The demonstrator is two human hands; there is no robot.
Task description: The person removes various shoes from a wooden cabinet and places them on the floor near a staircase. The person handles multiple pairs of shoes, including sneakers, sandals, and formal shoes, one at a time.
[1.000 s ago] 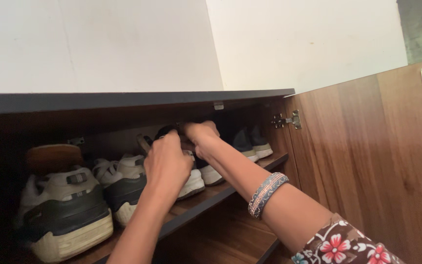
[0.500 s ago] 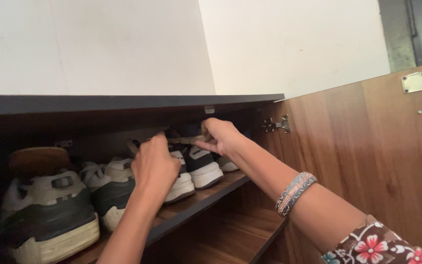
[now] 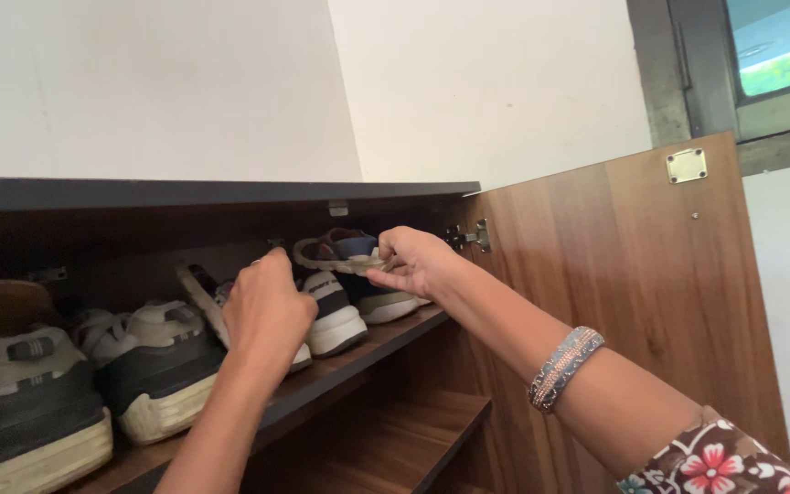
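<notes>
Right hand (image 3: 411, 261): I see it pinching a sandal (image 3: 333, 253) above the shelf (image 3: 358, 352).
Left hand (image 3: 265, 316): curled around another sandal (image 3: 201, 293) beside the sneakers (image 3: 153, 361).

Sandal (image 3: 336, 254): flat, tan sole, reddish and blue straps. I see it lifted, held level above sneakers on upper shelf (image 3: 386, 334), pinched at one end by right hand (image 3: 413, 261). Second sandal (image 3: 201, 297): tan, tilted on edge, partly hidden behind left hand (image 3: 265, 311).
</notes>
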